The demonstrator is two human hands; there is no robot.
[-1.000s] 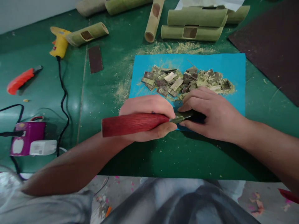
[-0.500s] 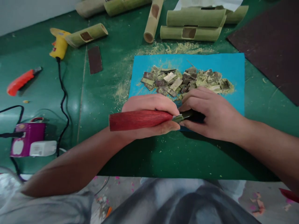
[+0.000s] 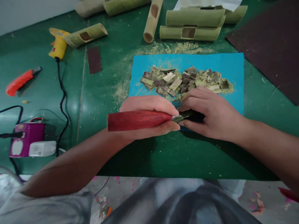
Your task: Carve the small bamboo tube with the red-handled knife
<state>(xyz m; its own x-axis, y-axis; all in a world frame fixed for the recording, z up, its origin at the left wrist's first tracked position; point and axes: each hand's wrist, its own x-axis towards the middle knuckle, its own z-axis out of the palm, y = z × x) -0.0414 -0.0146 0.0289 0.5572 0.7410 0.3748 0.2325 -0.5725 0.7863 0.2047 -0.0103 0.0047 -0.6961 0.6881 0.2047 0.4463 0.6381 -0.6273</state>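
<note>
1. The person's left hand [image 3: 149, 116] is wrapped tight around a carving tool with a long red wooden handle [image 3: 137, 120], which lies almost level and sticks out to the left past the fist
2. A short metal blade [image 3: 181, 117] comes out of the handle's right end and runs under the fingers of the right hand [image 3: 211, 116]
3. The right hand is curled down over a small dark piece [image 3: 197, 116] at the near edge of the bright blue paper sheet [image 3: 233, 67]; it is pinched between thumb and fingers, mostly hidden, so I cannot tell what it is
4. The two hands touch at the blade, just above the green table top [image 3: 163, 155]
5. Just beyond the knuckles, on the blue sheet, lies a heap of small flat bamboo chips, brown and pale [image 3: 184, 81], with sawdust [image 3: 177, 48] scattered around the sheet's far and left edges
6. Farther back lie several green bamboo tubes with square windows cut in them [image 3: 190, 32]
7. Off to the left are a yellow hot glue gun [image 3: 57, 45] with a black cord, a dark brown sandpaper strip [image 3: 94, 59], an orange utility knife [image 3: 20, 81] and a purple box with a white plug [image 3: 29, 143]
8. A large dark brown sheet [image 3: 273, 43] covers the far right corner
</note>
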